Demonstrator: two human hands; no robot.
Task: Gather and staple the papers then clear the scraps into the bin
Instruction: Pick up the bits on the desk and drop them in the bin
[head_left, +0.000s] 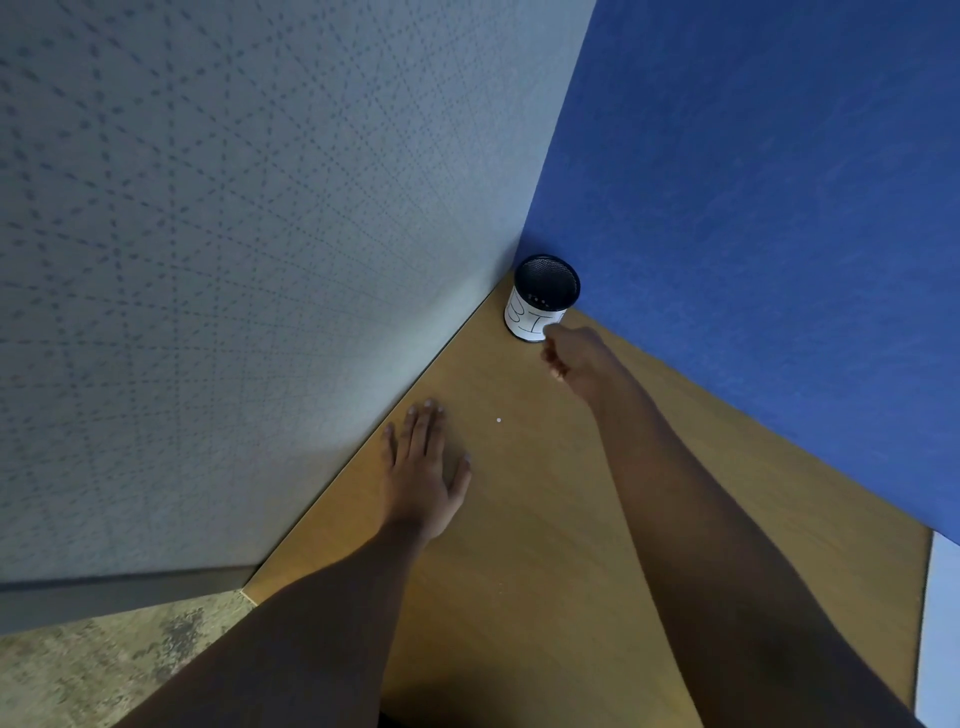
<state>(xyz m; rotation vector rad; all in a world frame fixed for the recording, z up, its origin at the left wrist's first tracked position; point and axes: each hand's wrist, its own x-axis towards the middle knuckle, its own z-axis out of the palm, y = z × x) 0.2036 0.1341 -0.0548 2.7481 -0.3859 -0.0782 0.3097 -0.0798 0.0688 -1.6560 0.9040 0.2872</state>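
Observation:
A black mesh bin (545, 296) with a white label reading "BIN" stands in the far corner of the wooden desk (545, 519). Just in front of it and to its right, my right hand (574, 358) hovers with its fingers curled downward. They seem to pinch a tiny pale scrap at the fingertips. My left hand (423, 467) lies flat on the desk near the grey partition, fingers straight and together. One small white paper scrap (498, 420) lies on the desk between my hands. No papers or stapler are in view.
A grey patterned partition (234, 260) walls the desk on the left and a blue partition (753, 208) on the right; they meet behind the bin. Speckled floor (104, 670) shows at the lower left, beyond the desk's edge.

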